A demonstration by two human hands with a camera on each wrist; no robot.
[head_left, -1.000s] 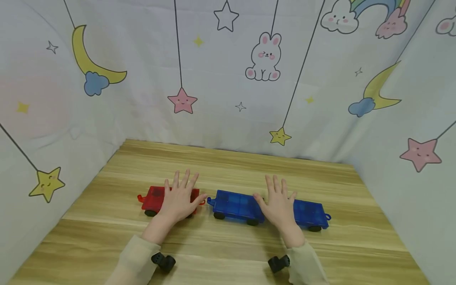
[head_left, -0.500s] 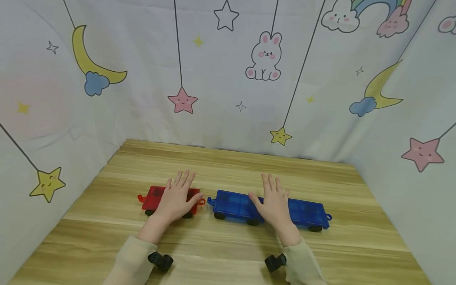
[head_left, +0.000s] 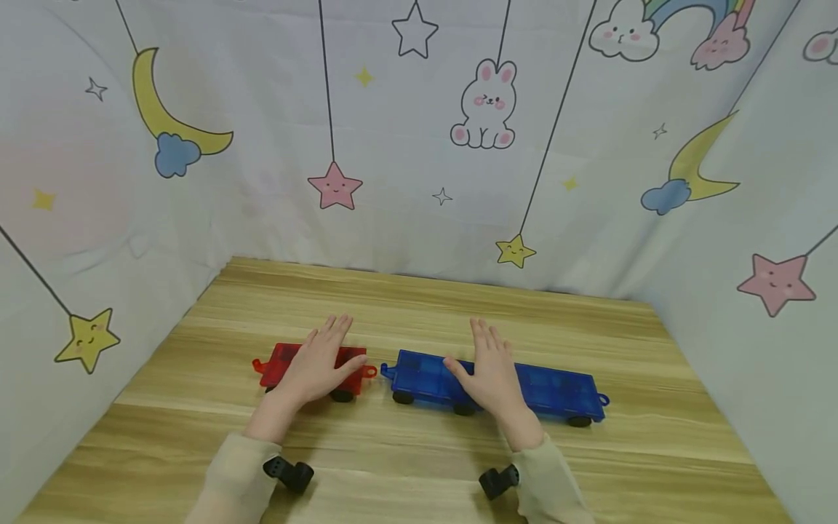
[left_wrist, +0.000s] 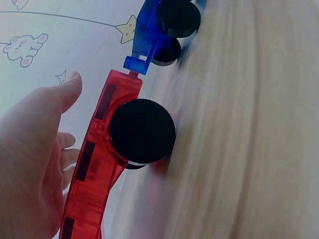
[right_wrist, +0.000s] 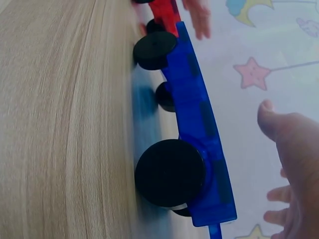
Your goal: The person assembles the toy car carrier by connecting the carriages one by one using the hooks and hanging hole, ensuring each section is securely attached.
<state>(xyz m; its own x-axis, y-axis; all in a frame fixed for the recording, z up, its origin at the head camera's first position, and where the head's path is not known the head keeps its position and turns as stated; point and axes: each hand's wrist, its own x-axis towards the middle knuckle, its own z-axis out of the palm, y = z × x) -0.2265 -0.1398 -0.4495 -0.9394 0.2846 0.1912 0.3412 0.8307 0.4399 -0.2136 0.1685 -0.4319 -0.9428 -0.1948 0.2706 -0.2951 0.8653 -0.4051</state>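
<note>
A translucent red toy wagon (head_left: 275, 362) with black wheels stands on the table at left. My left hand (head_left: 317, 366) is over it, fingers fairly straight and thumb apart; in the left wrist view a gap shows between the thumb and the red wagon (left_wrist: 93, 174). To its right stand two translucent blue wagons, a middle one (head_left: 419, 375) and a right one (head_left: 563, 389), lined up end to end. My right hand (head_left: 492, 372) is above where they meet, hiding that joint. In the right wrist view the hand (right_wrist: 299, 164) is apart from the blue wagon (right_wrist: 199, 114), holding nothing.
The wood-grain table (head_left: 406, 466) ends at a white printed cloth (head_left: 419, 233) behind, with cloth on both sides too. Small black cameras sit on the left wrist (head_left: 288, 474) and right wrist (head_left: 499, 482).
Both hands have drifted left and tilted, the right one uncovering more of the right blue wagon, the left one more of the red wagon's right end. The wagons have stayed in place.
</note>
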